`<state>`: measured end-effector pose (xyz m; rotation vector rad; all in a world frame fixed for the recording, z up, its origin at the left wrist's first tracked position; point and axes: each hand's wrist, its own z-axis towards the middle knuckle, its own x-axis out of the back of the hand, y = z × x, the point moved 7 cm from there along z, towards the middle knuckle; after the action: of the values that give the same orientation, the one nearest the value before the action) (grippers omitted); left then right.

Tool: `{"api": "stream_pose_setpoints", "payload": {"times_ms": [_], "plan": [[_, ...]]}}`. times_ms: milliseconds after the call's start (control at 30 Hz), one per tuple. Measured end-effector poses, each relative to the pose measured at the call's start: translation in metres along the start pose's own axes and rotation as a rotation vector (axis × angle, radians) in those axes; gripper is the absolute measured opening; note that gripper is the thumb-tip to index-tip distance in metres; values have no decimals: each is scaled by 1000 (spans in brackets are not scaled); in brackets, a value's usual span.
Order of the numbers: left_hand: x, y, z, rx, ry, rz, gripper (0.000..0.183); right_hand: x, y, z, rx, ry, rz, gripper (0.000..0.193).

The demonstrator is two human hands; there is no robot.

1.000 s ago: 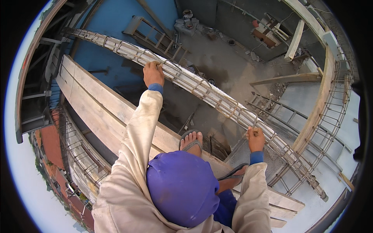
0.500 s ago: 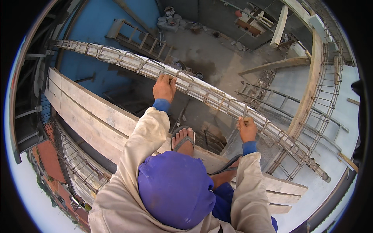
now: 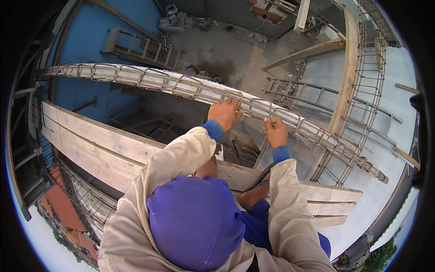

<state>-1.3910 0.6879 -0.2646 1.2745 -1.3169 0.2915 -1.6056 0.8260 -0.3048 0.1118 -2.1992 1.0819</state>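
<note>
A long reinforcing-steel cage (image 3: 181, 87) with square stirrups runs across the opening in front of me, along a pale beam form. My left hand (image 3: 224, 114) is closed over the near bars of the cage, its thumb toward the right. Just to its right, my right hand (image 3: 276, 132) is closed in a pinch at the lower end of a stirrup (image 3: 270, 108). The fingertips hide whatever else may be between them. Both hands are at the near side of the cage, a short gap apart.
Wooden planks (image 3: 90, 138) lie beneath me, with my sandalled foot (image 3: 253, 192) on them. Beyond the cage, the floor (image 3: 244, 59) lies far below. A ladder (image 3: 147, 50) leans there. At the right stand a timber post (image 3: 346, 72) and another steel cage (image 3: 369, 90).
My left hand has moved right along the cage, closer to my right hand. The right hand stays at a stirrup. The whole view has shifted a little.
</note>
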Motion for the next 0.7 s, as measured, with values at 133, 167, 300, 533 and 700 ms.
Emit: {"api": "stream_pose_setpoints", "payload": {"times_ms": [133, 167, 300, 533, 700], "plan": [[23, -37, -5, 161, 162, -131, 23, 2, -4, 0, 1, 6, -10, 32], [36, -51, -8, 185, 263, -131, 23, 2, -3, 0, -6, 17, 16, 32], [53, -84, -19, 102, 324, -256, 21, -3, 3, -3, -31, 58, 145, 31], [38, -87, -27, 267, 351, -313, 23, -4, 3, -3, -12, 68, 71, 30], [41, -94, -24, 301, 300, -291, 28, -2, 2, -1, -65, 34, 72, 30]]}}
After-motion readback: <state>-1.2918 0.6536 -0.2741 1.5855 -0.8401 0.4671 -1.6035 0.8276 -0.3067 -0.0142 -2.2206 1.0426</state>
